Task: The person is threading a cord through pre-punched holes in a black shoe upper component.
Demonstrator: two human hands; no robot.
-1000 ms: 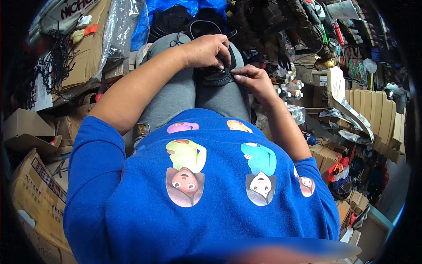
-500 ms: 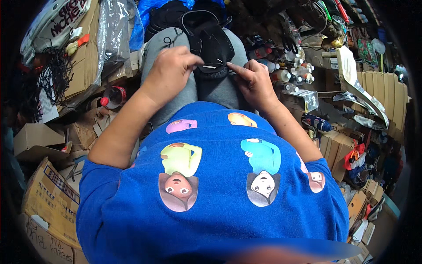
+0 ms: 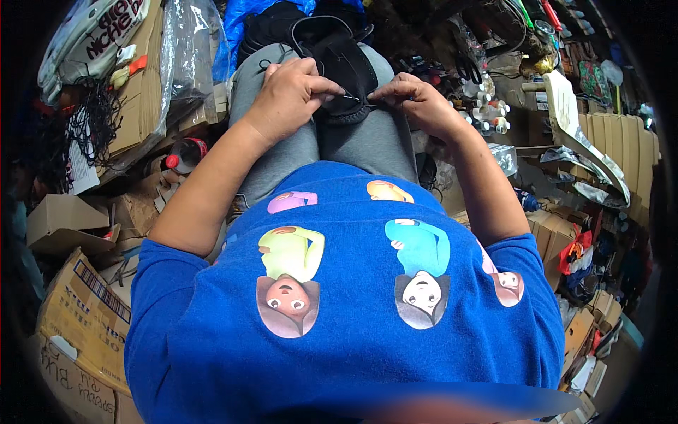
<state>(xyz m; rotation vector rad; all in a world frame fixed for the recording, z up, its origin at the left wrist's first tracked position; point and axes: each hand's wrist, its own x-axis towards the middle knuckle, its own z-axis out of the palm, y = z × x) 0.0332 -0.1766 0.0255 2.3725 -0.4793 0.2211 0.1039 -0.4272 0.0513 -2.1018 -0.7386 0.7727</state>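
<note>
A black shoe [image 3: 337, 60] lies on my lap between my thighs, its rounded, ridged end toward me. My left hand [image 3: 293, 95] is closed in a pinch at the left of that end. Beside its fingertips shows a small, thin, shiny sliver [image 3: 350, 97], too small to name. My right hand [image 3: 417, 102] pinches with thumb and forefinger at the shoe's right edge. What either pinch holds is too fine to make out. A thin black cord [image 3: 267, 64] loops on my left thigh, just beyond the left hand.
Several small bottles [image 3: 491, 113] stand to the right of my knees, near a white curved plastic piece [image 3: 561, 106]. On the left are a red-capped bottle [image 3: 185, 155], cardboard boxes [image 3: 63, 222] and a heap of black cords [image 3: 92, 116]. More black items [image 3: 275, 25] lie beyond my lap.
My left hand has come right, onto the shoe's near end. My right fingers, stretched out before, are now drawn together in a pinch. The white strip on the shoe no longer shows clearly.
</note>
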